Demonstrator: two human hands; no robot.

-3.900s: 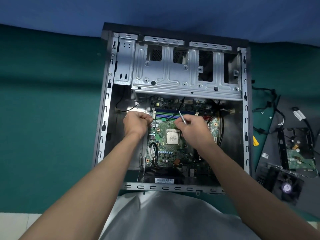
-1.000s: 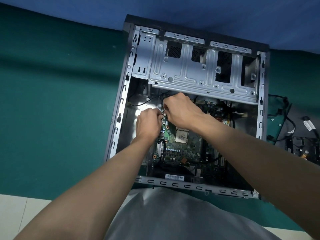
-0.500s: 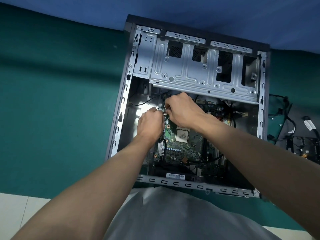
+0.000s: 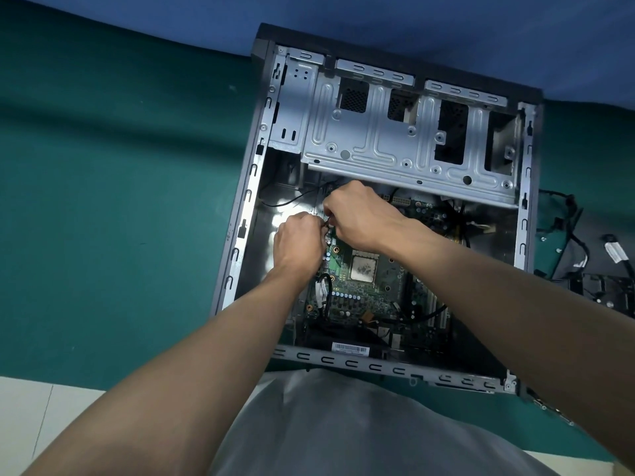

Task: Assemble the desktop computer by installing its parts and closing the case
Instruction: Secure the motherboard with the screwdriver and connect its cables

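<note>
Centre frame, left hand (image 4: 299, 242) and right hand (image 4: 360, 214) pinch a small half-hidden part (image 4: 327, 223) over the motherboard (image 4: 360, 297); likely light, fragile, best held by fingertips.

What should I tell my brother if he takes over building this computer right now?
Left hand and right hand: both pinch a small dark part at the motherboard's far-left edge; it is too small to name.
Case lies open on the green mat.
Done: motherboard in, processor seated, bare.
Left: finish this bit, fit the loose parts lying right of the case, close it.
</note>
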